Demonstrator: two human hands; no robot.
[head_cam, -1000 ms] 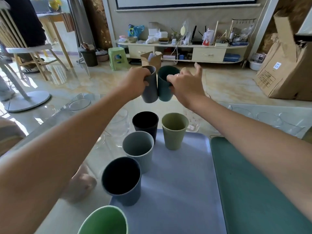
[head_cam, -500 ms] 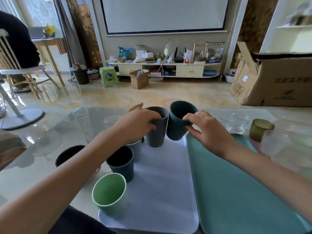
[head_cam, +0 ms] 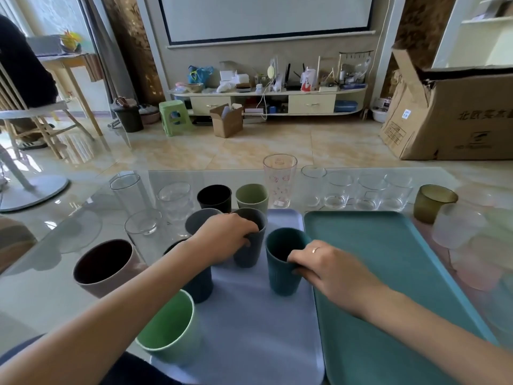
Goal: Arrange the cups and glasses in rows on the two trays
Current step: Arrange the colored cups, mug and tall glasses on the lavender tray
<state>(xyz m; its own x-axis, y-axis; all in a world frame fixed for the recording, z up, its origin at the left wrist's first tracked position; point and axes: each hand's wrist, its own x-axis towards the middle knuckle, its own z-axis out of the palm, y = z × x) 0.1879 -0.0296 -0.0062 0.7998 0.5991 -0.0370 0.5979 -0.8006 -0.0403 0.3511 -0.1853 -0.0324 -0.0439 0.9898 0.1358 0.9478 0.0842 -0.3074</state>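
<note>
Brought down from mid-air onto the lavender tray [head_cam: 249, 323]: dark grey cup [head_cam: 251, 252], gripped at the rim by the left hand [head_cam: 226, 238], and teal cup [head_cam: 281, 273], gripped by the right hand [head_cam: 331, 269]. Now standing side by side, slightly apart, no longer touching.

The teal tray [head_cam: 388, 273] lies bare toward the table's right edge. Clear glasses [head_cam: 352, 190] line the far edge; cups [head_cam: 213, 197] crowd the lilac tray's [head_cam: 249, 329] left side.
</note>
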